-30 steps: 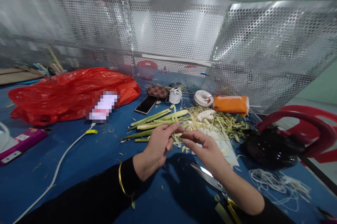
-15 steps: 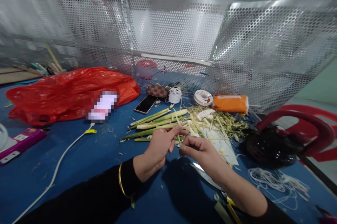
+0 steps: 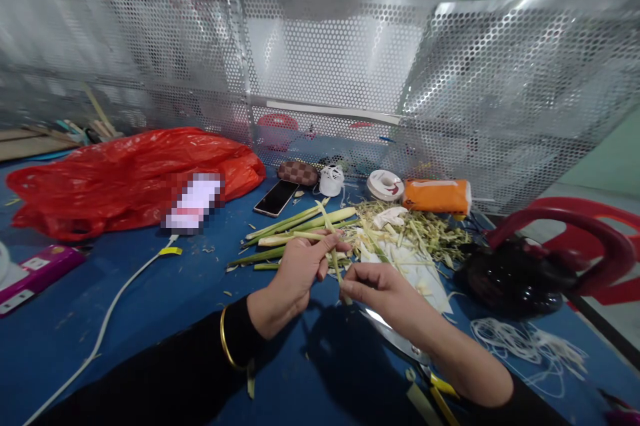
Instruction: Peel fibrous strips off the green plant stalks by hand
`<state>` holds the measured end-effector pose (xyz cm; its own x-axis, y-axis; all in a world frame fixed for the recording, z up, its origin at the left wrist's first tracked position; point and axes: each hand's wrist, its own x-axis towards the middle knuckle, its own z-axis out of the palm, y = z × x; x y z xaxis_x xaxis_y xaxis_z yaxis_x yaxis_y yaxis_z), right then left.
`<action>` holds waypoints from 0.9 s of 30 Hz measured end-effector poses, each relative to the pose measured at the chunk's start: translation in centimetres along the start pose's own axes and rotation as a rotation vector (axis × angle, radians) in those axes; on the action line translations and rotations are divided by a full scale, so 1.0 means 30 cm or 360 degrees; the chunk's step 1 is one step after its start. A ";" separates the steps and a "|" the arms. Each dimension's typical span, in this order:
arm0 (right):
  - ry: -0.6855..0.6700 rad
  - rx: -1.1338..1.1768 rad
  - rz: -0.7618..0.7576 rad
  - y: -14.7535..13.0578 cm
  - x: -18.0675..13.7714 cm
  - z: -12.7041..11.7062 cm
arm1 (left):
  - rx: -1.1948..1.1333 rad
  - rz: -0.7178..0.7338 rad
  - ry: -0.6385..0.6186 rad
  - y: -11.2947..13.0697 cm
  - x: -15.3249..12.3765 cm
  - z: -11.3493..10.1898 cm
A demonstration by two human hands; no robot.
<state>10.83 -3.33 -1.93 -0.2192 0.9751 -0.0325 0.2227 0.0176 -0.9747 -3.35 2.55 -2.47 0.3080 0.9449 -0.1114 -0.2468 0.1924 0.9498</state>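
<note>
Between my hands slants a thin pale-green plant stalk [image 3: 327, 218]. My left hand [image 3: 293, 276] is closed, pinching it between thumb and fingers around its middle. The lower end is in the closed thumb and fingertips of my right hand [image 3: 383, 291]. Just behind my left hand, several thicker green stalks [image 3: 273, 254] lie side by side on the blue table [image 3: 165, 319]. Beyond my right hand, a heap of shredded peelings [image 3: 445, 233] partly covers white paper [image 3: 434, 286]. Under my right forearm lies a shiny metal blade [image 3: 393, 334], partly hidden.
A dark kettle [image 3: 515, 283] and tangled white string [image 3: 520, 343] are on the right, yellow-handled tool [image 3: 444, 386] near the front. Behind stand a tape roll [image 3: 385, 185], orange packet [image 3: 437, 196], phone [image 3: 277, 199] and perforated metal screen [image 3: 330, 56]. A red bag [image 3: 125, 179] and charging cable [image 3: 107, 326] lie left.
The held stalk's upper end has swung slightly left, and more of the stalk shows above my left hand. Both hands stay close together; the view has shifted slightly.
</note>
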 end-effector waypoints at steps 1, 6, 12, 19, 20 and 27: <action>0.0115 0.0036 -0.0001 0.001 0.005 -0.004 | 0.0012 -0.0007 -0.0012 0.002 0.000 -0.001; 0.0633 0.0046 -0.0163 0.002 0.016 -0.027 | 0.0070 -0.0108 -0.0163 0.002 -0.011 0.002; 0.0668 -0.0353 -0.0191 0.023 0.006 -0.039 | 0.0150 -0.0161 -0.0218 0.003 -0.021 0.011; 0.0749 -0.0487 -0.0196 0.003 -0.001 -0.059 | 0.0310 -0.0150 -0.0171 0.029 -0.028 0.021; 0.0757 -0.0508 -0.0187 0.001 -0.002 -0.063 | 0.0310 -0.0160 -0.0166 0.031 -0.028 0.021; 0.0778 -0.0524 -0.0197 0.025 0.006 -0.089 | 0.0323 -0.0243 -0.0193 0.037 -0.016 0.010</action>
<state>13.49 -2.55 -2.08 0.1824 0.9487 0.2582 0.5229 0.1288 -0.8426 -3.49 2.24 -1.26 0.4379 0.8682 -0.2334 -0.0037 0.2614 0.9652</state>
